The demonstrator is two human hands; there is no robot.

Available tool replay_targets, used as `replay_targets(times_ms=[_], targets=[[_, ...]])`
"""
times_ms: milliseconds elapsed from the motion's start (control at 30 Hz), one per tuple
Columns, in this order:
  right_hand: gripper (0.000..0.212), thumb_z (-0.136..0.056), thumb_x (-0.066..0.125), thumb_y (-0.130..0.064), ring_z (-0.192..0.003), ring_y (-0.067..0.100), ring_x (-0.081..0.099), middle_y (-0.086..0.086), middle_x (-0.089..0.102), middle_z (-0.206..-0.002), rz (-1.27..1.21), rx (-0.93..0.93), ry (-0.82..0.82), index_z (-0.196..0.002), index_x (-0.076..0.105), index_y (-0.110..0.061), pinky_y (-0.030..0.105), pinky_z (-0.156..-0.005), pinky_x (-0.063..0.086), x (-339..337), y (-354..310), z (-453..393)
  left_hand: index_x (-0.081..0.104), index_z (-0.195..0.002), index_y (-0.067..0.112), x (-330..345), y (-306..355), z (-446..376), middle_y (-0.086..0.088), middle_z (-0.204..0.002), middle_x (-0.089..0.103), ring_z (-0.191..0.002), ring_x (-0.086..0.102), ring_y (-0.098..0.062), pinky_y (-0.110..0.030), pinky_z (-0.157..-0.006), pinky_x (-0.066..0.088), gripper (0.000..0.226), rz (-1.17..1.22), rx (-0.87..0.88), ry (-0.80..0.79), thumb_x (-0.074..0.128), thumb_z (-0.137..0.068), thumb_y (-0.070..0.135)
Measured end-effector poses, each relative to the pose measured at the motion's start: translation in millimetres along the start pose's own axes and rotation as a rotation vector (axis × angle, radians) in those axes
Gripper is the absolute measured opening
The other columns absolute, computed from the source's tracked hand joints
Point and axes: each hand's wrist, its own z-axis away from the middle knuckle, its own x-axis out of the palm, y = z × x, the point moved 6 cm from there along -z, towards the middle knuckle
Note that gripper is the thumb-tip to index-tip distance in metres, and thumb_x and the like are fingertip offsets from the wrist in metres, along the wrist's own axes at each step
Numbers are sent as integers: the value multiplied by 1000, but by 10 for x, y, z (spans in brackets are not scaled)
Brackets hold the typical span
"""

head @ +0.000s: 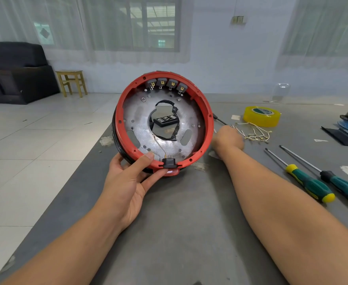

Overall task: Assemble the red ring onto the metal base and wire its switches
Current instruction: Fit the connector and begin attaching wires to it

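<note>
Red ring [207, 118] in left hand [127, 179]

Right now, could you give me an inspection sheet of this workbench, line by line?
Surface: grey table, scuffed, with pale patches.
Job's things: red ring seated on the metal base, tilted up on edge; four switches along its top; a black plug socket at the bottom.
Clutter: two screwdrivers, yellow tape roll, black bit case seen through the base's hole.
Grips: left hand holds the ring's lower rim; right hand reaches the loose wires, fingers hidden.
Cables: short pale wires in a pile; one thin lead to the socket.
Surroundings: tiled floor, wooden stool, dark sofa, curtained windows.
</note>
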Motion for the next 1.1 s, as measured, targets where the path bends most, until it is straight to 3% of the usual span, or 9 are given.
replay_targets(times_ms=[100, 233, 333, 433, 533, 633, 867, 967, 1100], targets=[[29, -93, 54, -11, -117, 37, 63, 19, 66, -125, 61, -65, -20, -117, 69, -3, 38, -90, 53, 16, 14, 58, 58, -126, 7, -2, 0, 4, -29, -121, 71, -106, 75, -42, -45, -74, 66, 58, -10, -2, 3, 81, -73, 6], [24, -99, 54, -14, -113, 39, 61, 23, 65, -121, -70, -134, 19, -114, 63, 2, 36, -82, 47, -40, 103, 196, 58, -121, 6, 24, 27, 26, -25, -105, 76, -92, 78, -40, -43, -69, 66, 55, 4, 7, -21, 81, -72, 5], [19, -102, 55, -21, -101, 30, 64, 16, 69, -106, -297, -201, 45, -102, 64, -5, 34, -78, 44, -139, 151, 415, 58, -118, 7, 36, 39, 34, -19, -97, 78, -88, 79, -38, -43, -70, 66, 51, -5, 14, -25, 81, -72, 5], [7, -99, 61, -17, -70, 10, 73, 5, 73, -92, -666, -169, -42, -93, 62, -19, 33, -77, 59, -216, 267, 729, 56, -124, 8, 19, 37, 60, -17, -98, 79, -89, 79, -39, -43, -71, 66, 50, -7, 14, -14, 79, -80, 2], [11, -97, 63, -7, -75, 15, 77, 11, 75, -99, -1032, -64, -218, -96, 68, -17, 33, -83, 62, -222, 406, 1030, 53, -136, 5, -8, 40, 90, -14, -105, 80, -95, 79, -36, -44, -75, 66, 60, -3, 13, 23, 79, -83, 1], [9, -96, 67, -4, -77, 16, 77, 12, 73, -104, -1245, 31, -318, -96, 70, -12, 23, -76, 61, -299, 527, 1290, 50, -144, 4, -18, 55, 140, -16, -119, 77, -104, 77, -34, -44, -78, 66, 73, 6, 10, 56, 82, -78, 5], [13, -99, 61, -2, -74, 11, 67, -1, 74, -91, -1392, 70, -553, -103, 73, -6, 21, -68, 57, -516, 584, 1543, 48, -148, 5, -34, 64, 168, -16, -134, 69, -112, 75, -31, -41, -76, 66, 65, 8, -13, 103, 75, -90, 2], [16, -97, 65, -8, -78, 11, 69, -3, 72, -84, -1381, 26, -630, -112, 72, -10, 23, -66, 53, -564, 539, 1572, 48, -148, 6, -21, 76, 179, -16, -135, 69, -113, 74, -31, -41, -77, 66, 74, -6, -6, 99, 80, -82, 5], [14, -93, 71, -12, -78, 13, 70, 2, 71, -88, -1355, -22, -685, -107, 74, -15, 23, -65, 54, -571, 517, 1597, 47, -149, 6, -24, 85, 181, -15, -135, 68, -110, 76, -30, -42, -79, 65, 87, -25, 15, 80, 84, -70, 11]])
